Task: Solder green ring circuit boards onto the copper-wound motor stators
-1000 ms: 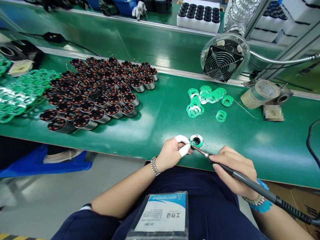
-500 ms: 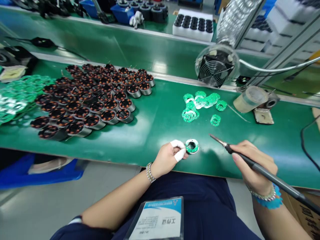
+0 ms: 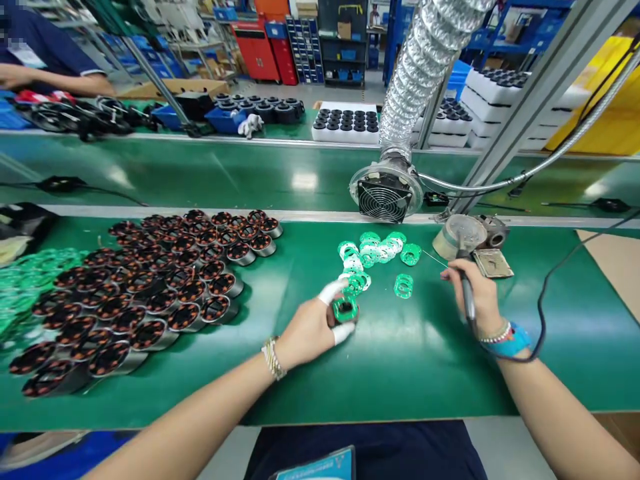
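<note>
My left hand (image 3: 313,327), with white coverings on thumb and finger, is closed around a motor stator (image 3: 345,325) topped by a green ring-shaped circuit board (image 3: 346,308). It rests on or just above the green bench (image 3: 400,373). My right hand (image 3: 475,297) grips a soldering iron (image 3: 468,300), its front end pointing away from me at the round tub (image 3: 457,235); the tip is hard to make out. Beside those fingers a thin wire (image 3: 434,259) runs toward the loose green boards (image 3: 383,250). Whether the fingers touch the wire, I cannot tell.
Many copper-wound stators (image 3: 150,333) stand at left, with a heap of green boards (image 3: 30,280) beyond them. A fan (image 3: 385,197) on a foil duct (image 3: 415,67) hangs at the back. A small square tray (image 3: 493,263) lies right of the tub. Another person's arm (image 3: 75,83) shows far left.
The view has tilted up. My left hand now wraps the stator from its side, nearer the loose boards. My right hand has carried the soldering iron forward to the tub and turned it upright.
</note>
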{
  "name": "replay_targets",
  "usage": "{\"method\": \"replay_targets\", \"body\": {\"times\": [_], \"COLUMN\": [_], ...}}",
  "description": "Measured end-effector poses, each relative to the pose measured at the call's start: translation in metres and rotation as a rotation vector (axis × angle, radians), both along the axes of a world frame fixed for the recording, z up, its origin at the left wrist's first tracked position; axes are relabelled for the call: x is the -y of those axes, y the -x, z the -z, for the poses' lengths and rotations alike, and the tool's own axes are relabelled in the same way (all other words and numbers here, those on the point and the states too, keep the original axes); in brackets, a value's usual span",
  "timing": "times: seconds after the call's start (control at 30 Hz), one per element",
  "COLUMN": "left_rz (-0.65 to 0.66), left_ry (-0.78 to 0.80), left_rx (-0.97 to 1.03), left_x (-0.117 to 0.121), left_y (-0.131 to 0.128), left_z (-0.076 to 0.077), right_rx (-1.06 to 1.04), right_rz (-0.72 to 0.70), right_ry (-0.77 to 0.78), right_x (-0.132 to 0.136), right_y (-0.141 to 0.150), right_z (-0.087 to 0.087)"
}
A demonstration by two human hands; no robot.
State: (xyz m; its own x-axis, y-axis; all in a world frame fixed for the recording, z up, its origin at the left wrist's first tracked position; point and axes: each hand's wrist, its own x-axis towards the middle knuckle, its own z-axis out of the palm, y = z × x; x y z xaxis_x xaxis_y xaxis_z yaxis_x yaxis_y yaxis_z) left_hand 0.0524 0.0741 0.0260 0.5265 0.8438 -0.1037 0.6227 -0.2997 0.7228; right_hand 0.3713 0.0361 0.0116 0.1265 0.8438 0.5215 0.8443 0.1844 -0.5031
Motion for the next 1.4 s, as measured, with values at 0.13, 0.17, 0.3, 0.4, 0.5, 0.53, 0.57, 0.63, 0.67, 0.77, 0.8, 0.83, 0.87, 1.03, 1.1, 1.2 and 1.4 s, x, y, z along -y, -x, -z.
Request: {"method": "replay_targets", "body": {"times": [0.13,0.17,0.3,0.4,0.5,0.53,0.57,0.63,0.67,0.77,0.8,0.83,0.87,1.03,1.1,1.2,1.4], "left_rz": [-0.261,-0.314,-0.541,-0.577,-0.552,-0.528,-0.482,-0.31,-0.186,0.099,0.11,0.09,0.069,0.004,-0.006,0.011,-0.36], "left_ry": [-0.212,-0.244,-0.212,-0.173,-0.199,-0.245,-0.303,-0.427,-0.45,-0.426,-0.415,-0.424,-0.436,-0.504,-0.529,-0.611,-0.674], "left_rx": [-0.094,-0.085,-0.099,-0.163,-0.19,-0.19,-0.187,-0.175,-0.175,-0.267,-0.306,-0.332,-0.344,-0.32,-0.335,-0.386,-0.564], "left_x": [-0.132,-0.168,-0.281,-0.316,-0.311,-0.301,-0.286,-0.243,-0.217,-0.139,-0.118,-0.101,-0.089,-0.058,-0.048,-0.027,0.0], "left_y": [-0.013,-0.017,-0.036,-0.047,-0.051,-0.05,-0.049,-0.044,-0.041,-0.038,-0.041,-0.046,-0.053,-0.092,-0.087,-0.041,0.107], "left_z": [-0.01,-0.01,0.007,0.021,0.02,0.017,0.013,0.009,0.009,0.024,0.032,0.038,0.043,0.038,0.028,0.011,-0.009], "right_rx": [0.074,0.091,0.112,0.094,0.091,0.095,0.101,0.119,0.127,0.146,0.156,0.167,0.18,0.204,0.194,0.215,0.181], "right_rz": [-0.278,-0.319,-0.38,-0.365,-0.355,-0.354,-0.354,-0.353,-0.352,-0.351,-0.355,-0.358,-0.359,-0.336,-0.319,-0.334,-0.573], "right_ry": [0.119,0.145,0.193,0.205,0.216,0.217,0.219,0.223,0.22,0.199,0.191,0.185,0.181,0.117,0.074,0.024,0.064], "right_x": [0.005,0.004,0.001,-0.001,-0.002,-0.002,-0.002,-0.001,-0.002,-0.003,-0.004,-0.005,-0.006,-0.006,0.001,0.02,0.072], "right_y": [0.031,0.036,0.042,0.042,0.042,0.042,0.042,0.041,0.041,0.042,0.042,0.043,0.043,0.042,0.04,0.04,0.08], "right_z": [0.015,0.02,0.034,0.037,0.038,0.038,0.038,0.038,0.038,0.04,0.041,0.042,0.044,0.04,0.034,0.026,0.025]}}
